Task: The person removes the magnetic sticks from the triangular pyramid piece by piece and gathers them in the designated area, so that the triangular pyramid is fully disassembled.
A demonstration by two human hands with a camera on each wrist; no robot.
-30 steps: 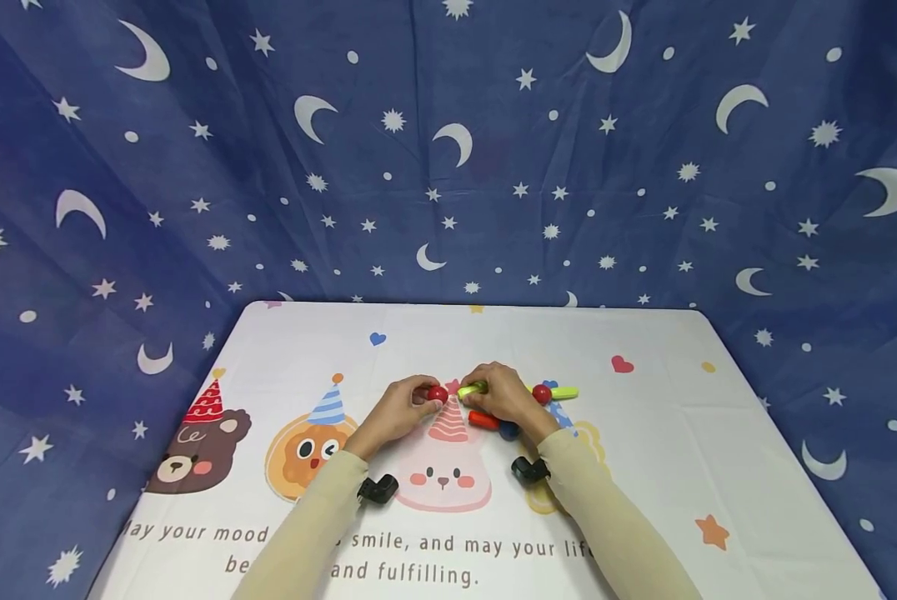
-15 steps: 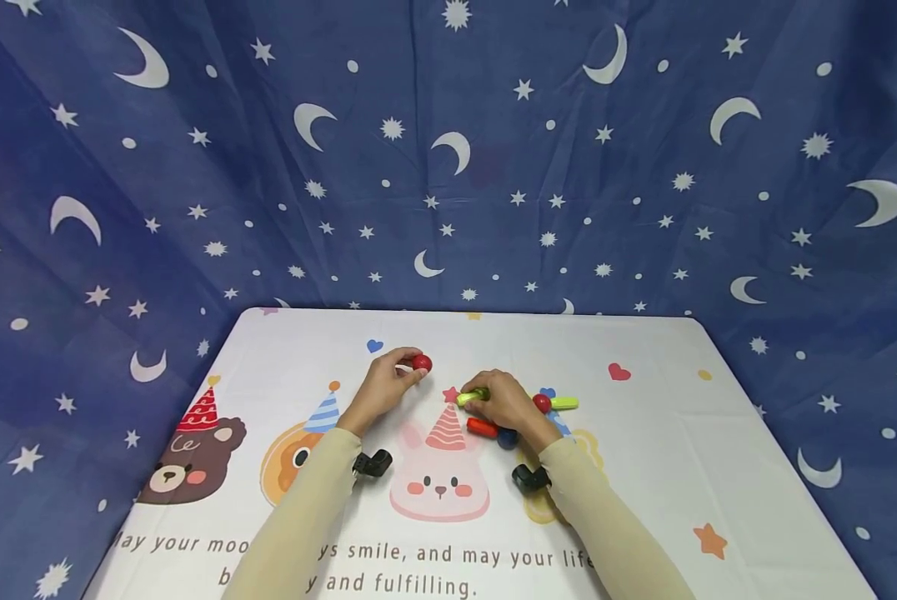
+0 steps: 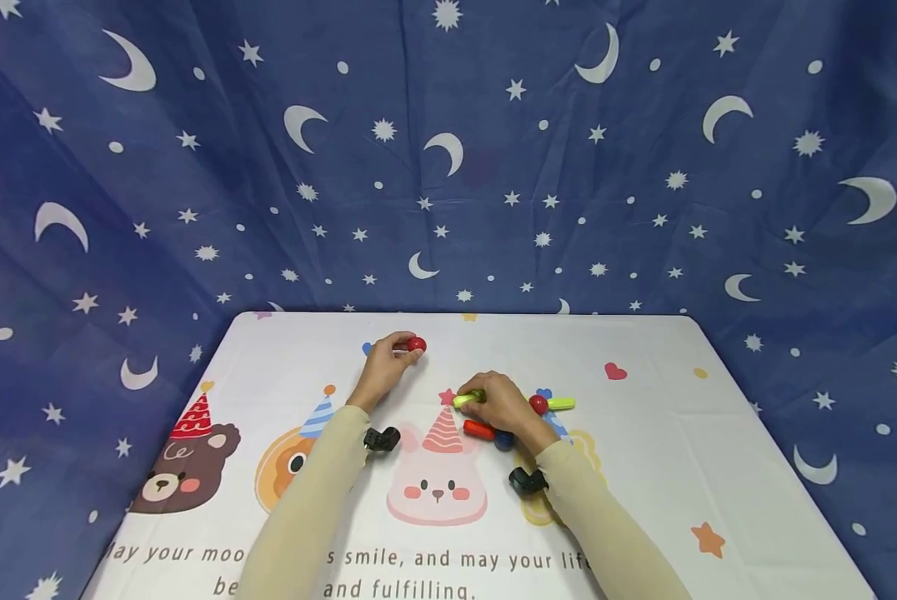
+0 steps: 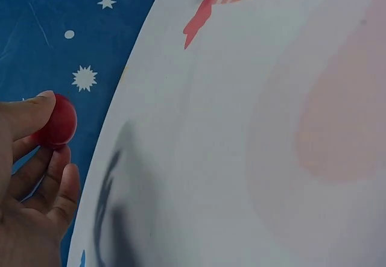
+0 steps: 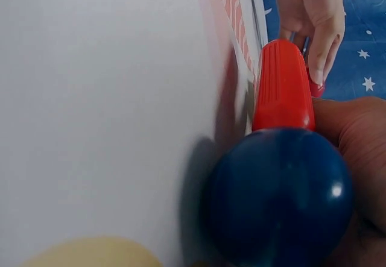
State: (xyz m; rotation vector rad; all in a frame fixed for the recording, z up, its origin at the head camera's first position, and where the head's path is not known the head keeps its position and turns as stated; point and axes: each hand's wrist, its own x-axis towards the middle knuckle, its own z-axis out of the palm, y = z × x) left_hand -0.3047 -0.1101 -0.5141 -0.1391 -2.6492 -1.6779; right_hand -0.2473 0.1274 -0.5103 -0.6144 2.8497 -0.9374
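Note:
My left hand [image 3: 385, 372] pinches a glossy red ball [image 3: 417, 345] between thumb and fingers, beyond the pink bunny print. The left wrist view shows the same red ball [image 4: 59, 122] at the thumb tip. A yellow-green rod [image 3: 465, 399] is in the fingers of my right hand [image 3: 501, 403]. Beside that hand are a ribbed red rod [image 5: 282, 86] and a blue ball [image 5: 280, 194], touching end to end. To its right, another red ball [image 3: 538, 405] touches a second yellow-green rod [image 3: 562, 403]. The right hand hides how these pieces join.
A white table cover [image 3: 636, 467] printed with cartoon animals and lettering lies under the hands. Behind the table's far edge hangs a dark blue curtain [image 3: 493, 167] with moons and stars. Each wrist carries a small black camera [image 3: 382, 439].
My left hand has moved away from the right hand, toward the far edge and slightly left, carrying the red ball. The right hand and its pieces have stayed nearly in place.

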